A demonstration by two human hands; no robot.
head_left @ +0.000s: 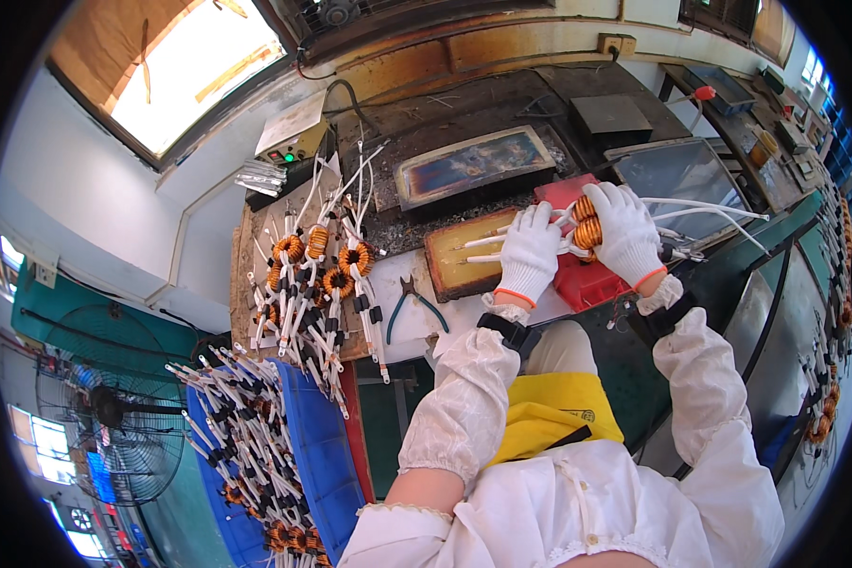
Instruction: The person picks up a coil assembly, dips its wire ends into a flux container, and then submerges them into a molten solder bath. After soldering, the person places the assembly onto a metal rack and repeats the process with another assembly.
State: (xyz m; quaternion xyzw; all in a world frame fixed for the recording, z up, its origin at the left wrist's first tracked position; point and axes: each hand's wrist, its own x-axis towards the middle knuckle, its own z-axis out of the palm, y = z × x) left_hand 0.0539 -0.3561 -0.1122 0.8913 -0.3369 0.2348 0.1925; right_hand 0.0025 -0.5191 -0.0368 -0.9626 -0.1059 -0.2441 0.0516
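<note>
Both of my hands wear white knitted gloves. My right hand (626, 227) is closed round a copper-wound toroidal coil (587, 227), and long white leads stick out past it to the right. With my left hand (532, 248) I grip the coil's white leads on the other side. Their tips (483, 248) point left over a shallow tray (435, 270) of amber material. Under the coil and my hands sits a red plastic container (582, 284), partly hidden. Cutting pliers (409, 301) with dark green handles lie on the white board, left of my left hand.
Several similar coils (339, 282) lie heaped on the bench's left. A blue crate (317, 445) full of coils stands lower left, near a fan (109, 407). Behind the amber tray is a rectangular metal pot (473, 168). A control box (293, 128) shows a green light.
</note>
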